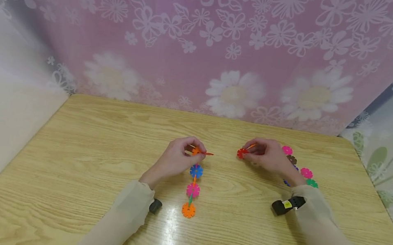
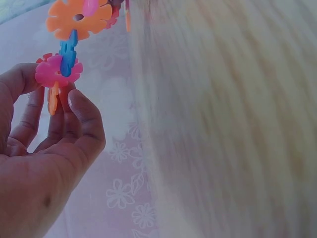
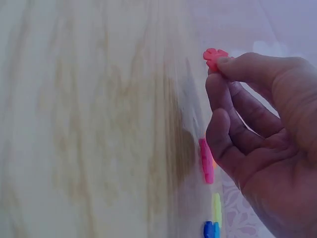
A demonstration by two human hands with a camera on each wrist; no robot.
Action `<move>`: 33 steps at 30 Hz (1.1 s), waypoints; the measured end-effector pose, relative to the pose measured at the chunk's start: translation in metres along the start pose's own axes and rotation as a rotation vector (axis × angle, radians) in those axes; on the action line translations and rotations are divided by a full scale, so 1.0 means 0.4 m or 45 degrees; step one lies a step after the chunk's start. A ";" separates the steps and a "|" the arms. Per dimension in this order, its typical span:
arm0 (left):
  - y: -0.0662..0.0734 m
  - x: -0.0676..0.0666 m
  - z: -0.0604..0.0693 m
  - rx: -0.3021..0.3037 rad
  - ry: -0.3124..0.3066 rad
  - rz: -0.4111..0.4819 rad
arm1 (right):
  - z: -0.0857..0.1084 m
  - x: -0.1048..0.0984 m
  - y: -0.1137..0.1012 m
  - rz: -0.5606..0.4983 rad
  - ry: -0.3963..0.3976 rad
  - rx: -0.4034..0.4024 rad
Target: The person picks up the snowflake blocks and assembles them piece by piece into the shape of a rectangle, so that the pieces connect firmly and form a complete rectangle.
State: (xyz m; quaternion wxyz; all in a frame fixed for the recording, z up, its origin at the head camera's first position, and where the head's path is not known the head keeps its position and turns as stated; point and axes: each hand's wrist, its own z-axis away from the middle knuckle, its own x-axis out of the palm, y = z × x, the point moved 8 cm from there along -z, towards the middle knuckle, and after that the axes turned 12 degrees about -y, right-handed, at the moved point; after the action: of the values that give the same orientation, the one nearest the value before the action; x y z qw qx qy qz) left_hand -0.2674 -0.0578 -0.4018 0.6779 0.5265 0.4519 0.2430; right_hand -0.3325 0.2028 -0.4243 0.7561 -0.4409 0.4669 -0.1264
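Observation:
My left hand (image 1: 178,157) pinches the upper end of a chain of interlocking plastic flower discs, at an orange disc (image 1: 195,150) and a red disc (image 1: 209,154) seen edge-on. Below it the chain runs toward me through a blue disc (image 1: 196,171), a pink disc (image 1: 193,190), an edge-on green disc (image 1: 190,200) and an orange end disc (image 1: 188,211). In the left wrist view the fingers close round a pink disc (image 2: 58,73) of the chain. To the right, my right hand (image 1: 268,154) pinches a loose red disc (image 3: 213,55) between thumb and forefinger, apart from the chain.
Loose discs lie by the right wrist: pink (image 1: 287,150), brown (image 1: 291,159), another pink (image 1: 306,172) and green (image 1: 312,183), with blue ones partly hidden by the arm. A floral curtain (image 1: 175,53) hangs behind the wooden table (image 1: 106,127).

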 end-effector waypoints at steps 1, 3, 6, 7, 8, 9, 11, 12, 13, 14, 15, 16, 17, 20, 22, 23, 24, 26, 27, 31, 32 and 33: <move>0.000 0.000 0.001 0.001 0.000 -0.002 | 0.001 0.003 0.001 -0.039 -0.003 0.006; -0.001 -0.001 0.001 0.003 0.002 -0.007 | 0.001 0.009 0.002 -0.103 -0.009 0.010; -0.002 -0.002 0.001 0.008 0.007 -0.016 | -0.001 0.018 0.002 -0.186 -0.006 0.016; -0.001 -0.002 0.000 0.011 0.008 -0.016 | 0.000 0.020 -0.001 -0.203 -0.005 0.010; -0.001 -0.002 0.000 0.012 0.008 -0.017 | 0.000 0.023 -0.006 -0.225 -0.003 0.000; -0.001 -0.002 0.000 0.012 0.010 -0.017 | 0.000 0.026 -0.010 -0.244 0.001 -0.007; -0.001 -0.002 0.000 0.012 0.010 -0.015 | 0.001 0.031 -0.022 -0.280 0.004 -0.026; 0.000 -0.003 0.000 0.010 0.011 -0.015 | 0.002 0.034 -0.028 -0.294 0.005 -0.037; -0.001 -0.003 -0.001 0.007 0.011 -0.015 | 0.002 0.037 -0.035 -0.305 0.002 -0.050; -0.001 -0.003 -0.001 0.005 0.011 -0.015 | 0.002 0.041 -0.041 -0.320 -0.001 -0.058; -0.001 -0.002 -0.001 0.004 0.010 -0.013 | 0.002 0.044 -0.047 -0.325 -0.004 -0.062; -0.001 -0.002 -0.002 0.004 0.008 -0.012 | 0.003 0.048 -0.053 -0.332 -0.008 -0.068; -0.001 -0.001 -0.002 0.004 0.007 -0.011 | 0.003 0.051 -0.060 -0.338 -0.010 -0.075; -0.001 0.000 -0.002 0.002 0.005 -0.009 | 0.004 0.062 -0.080 -0.358 -0.023 -0.091; -0.001 0.000 -0.002 -0.002 0.007 -0.012 | 0.005 0.070 -0.092 -0.379 -0.032 -0.100; -0.001 0.001 -0.003 -0.002 0.007 -0.012 | 0.006 0.074 -0.099 -0.389 -0.038 -0.107; -0.001 0.000 -0.002 -0.002 0.008 -0.014 | 0.006 0.078 -0.104 -0.399 -0.044 -0.111; 0.000 0.000 -0.003 0.002 0.007 -0.017 | 0.007 0.085 -0.114 -0.410 -0.052 -0.119; 0.001 0.000 -0.003 0.005 0.007 -0.017 | 0.007 0.088 -0.120 -0.410 -0.053 -0.125; 0.005 -0.002 -0.004 0.029 0.014 -0.021 | 0.005 0.099 -0.139 -0.400 -0.059 -0.140; 0.007 -0.002 -0.004 0.037 0.017 -0.019 | 0.004 0.101 -0.143 -0.395 -0.059 -0.139; 0.009 -0.002 -0.004 0.047 0.019 -0.017 | 0.004 0.103 -0.146 -0.392 -0.061 -0.136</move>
State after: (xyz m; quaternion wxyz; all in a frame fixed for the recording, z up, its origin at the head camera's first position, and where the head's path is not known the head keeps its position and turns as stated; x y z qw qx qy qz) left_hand -0.2687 -0.0565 -0.3983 0.6664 0.5340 0.4649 0.2339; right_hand -0.2964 0.1448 -0.4027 0.7140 -0.5497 0.3819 -0.2052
